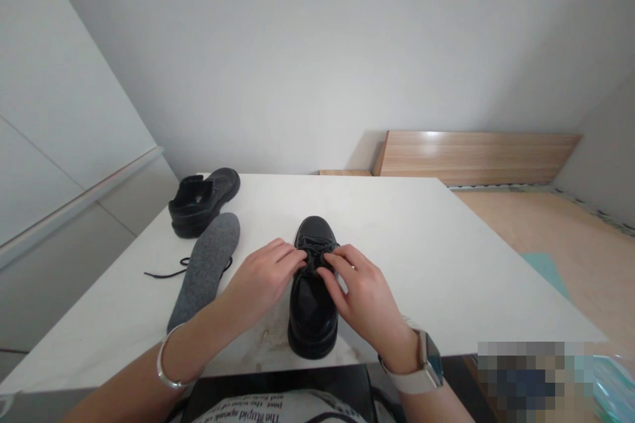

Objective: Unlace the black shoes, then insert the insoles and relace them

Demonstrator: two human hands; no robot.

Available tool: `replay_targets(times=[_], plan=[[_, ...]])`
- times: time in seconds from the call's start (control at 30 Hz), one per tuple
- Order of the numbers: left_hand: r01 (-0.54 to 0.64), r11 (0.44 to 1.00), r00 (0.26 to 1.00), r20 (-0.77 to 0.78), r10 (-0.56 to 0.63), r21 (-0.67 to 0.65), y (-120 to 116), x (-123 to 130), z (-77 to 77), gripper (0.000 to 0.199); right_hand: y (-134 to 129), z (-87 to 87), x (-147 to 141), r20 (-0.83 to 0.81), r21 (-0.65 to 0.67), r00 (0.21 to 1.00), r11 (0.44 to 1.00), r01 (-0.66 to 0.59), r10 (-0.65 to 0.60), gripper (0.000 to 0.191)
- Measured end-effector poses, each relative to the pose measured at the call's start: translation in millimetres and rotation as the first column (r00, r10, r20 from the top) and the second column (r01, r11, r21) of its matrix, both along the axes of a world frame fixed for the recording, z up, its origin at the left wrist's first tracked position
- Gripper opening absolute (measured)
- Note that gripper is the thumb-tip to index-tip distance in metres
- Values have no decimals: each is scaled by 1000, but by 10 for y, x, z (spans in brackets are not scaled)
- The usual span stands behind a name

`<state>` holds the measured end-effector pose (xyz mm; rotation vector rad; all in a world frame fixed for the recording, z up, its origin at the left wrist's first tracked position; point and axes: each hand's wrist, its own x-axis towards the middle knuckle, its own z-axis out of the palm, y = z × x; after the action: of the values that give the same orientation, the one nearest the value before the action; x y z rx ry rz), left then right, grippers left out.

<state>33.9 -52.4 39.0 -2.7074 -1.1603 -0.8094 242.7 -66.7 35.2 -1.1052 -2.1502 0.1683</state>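
Near shoe (313, 310), toe (316, 227) at twelve o'clock, left hand (265, 274) and right hand (370, 291) at laces (316, 244), fingers (290, 259) bent, grip indeterminable, shirt (292, 403) at six, inverted print (255, 414) "The stupid speak of"

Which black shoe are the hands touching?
The lace-up shoe nearest the person: the left hand and right hand are at its laces. The other shoe stands at the far left of the table, beyond the grey insole, untouched.

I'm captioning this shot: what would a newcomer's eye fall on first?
Probably the shiny black shoe at the front of the table, fingers of the left hand and right hand at its laces. Then the gray insole to its left, across a dark cord, and another black shoe at far left.
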Motion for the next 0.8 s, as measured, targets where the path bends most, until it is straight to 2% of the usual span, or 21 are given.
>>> replay_targets(times=[0.07,0.13,0.23,0.37,0.53,0.63,0.7,0.73,0.8], plan=[[-30,999,999,-23,30,-12,-32,28,-11,23,-17,38,-14,34,-38,999,999,9,-7,21],[-57,997,997,-53,55,-46,-50,53,-13,29,-26,63,-22,90,-83,996,996,24,-17,35],[-84,988,995,-69,76,-132,-51,71,13,29,-31,86,-36,175,-120,984,992,50,-29,46],[-121,970,990,-96,103,-210,-29,70,86,27,-19,103,-74,247,-96,967,991,89,-63,41],[-149,958,986,-115,124,-245,-19,67,115,20,6,55,-97,235,-51,965,990,132,-116,23],[-95,969,995,-4,97,-227,-31,76,153,21,20,35,-92,195,-28,973,991,128,-120,21],[-20,975,985,163,57,-220,-29,84,224,21,28,75,-89,105,-16,990,995,97,-95,21],[31,973,962,271,33,-229,-20,89,270,20,30,115,-88,21,-11,997,998,69,-68,20],[127,952,867,498,30,-277,17,100,358,18,31,225,-88,-203,-1,979,1000,12,-12,19]])
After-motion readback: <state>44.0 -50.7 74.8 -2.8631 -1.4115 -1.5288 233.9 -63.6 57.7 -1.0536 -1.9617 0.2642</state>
